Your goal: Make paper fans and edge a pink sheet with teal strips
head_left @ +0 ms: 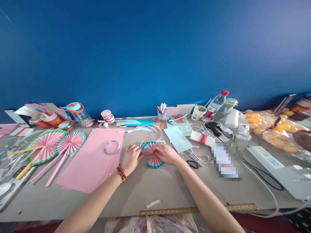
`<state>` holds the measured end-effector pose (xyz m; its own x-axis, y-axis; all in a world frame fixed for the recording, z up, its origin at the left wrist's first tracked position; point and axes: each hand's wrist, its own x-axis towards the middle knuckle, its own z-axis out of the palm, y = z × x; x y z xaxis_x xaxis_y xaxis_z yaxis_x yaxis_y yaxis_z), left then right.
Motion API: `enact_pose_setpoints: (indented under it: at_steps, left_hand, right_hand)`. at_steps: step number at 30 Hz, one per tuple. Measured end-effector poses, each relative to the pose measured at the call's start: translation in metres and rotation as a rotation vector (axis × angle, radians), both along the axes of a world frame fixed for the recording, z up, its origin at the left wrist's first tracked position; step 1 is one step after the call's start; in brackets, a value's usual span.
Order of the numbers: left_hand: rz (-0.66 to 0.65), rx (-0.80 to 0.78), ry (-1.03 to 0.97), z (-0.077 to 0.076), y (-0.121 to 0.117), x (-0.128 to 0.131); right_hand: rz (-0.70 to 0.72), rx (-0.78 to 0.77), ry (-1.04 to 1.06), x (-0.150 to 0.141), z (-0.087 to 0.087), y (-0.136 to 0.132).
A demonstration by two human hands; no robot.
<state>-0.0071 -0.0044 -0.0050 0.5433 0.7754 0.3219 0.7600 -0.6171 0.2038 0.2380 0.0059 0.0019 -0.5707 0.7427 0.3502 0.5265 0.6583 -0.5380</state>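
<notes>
A pleated paper fan [155, 162], pink with a blue-and-white edge, lies partly spread on the grey table in front of me. My right hand [167, 153] pinches it near the middle, where the folds gather. At its left side my left hand [132, 158], with a beaded bracelet at the wrist, has thumb and fingers closed on the edge. Fingers hide part of the folds. Just left of my left hand lies a stack of pink paper [91, 155] with a roll of tape [111, 147] on it. Light blue paper [178, 139] lies beyond my right hand.
Finished round fans [71, 142] on sticks lie at the left. Along the blue wall stand a water cup [81, 115], a pen holder [161, 114] and a plastic bottle [216, 105]. Scissors [193, 164], red thread [202, 138] and a power strip [269, 161] are at the right, near another person's hand [302, 139].
</notes>
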Motion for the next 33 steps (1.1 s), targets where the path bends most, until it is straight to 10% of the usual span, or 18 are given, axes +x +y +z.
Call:
enact_pose_setpoints:
  at_steps: [17,33]
  left_hand:
    - [0.108,-0.027,0.04,0.01,-0.018,-0.016]
    - [0.124,-0.406,-0.277,0.025,-0.012,-0.057]
  right_hand:
    - [0.015,0.04,0.009,0.001,-0.002,-0.001]
    - [-0.162,0.003,-0.074,0.011,0.024,-0.018]
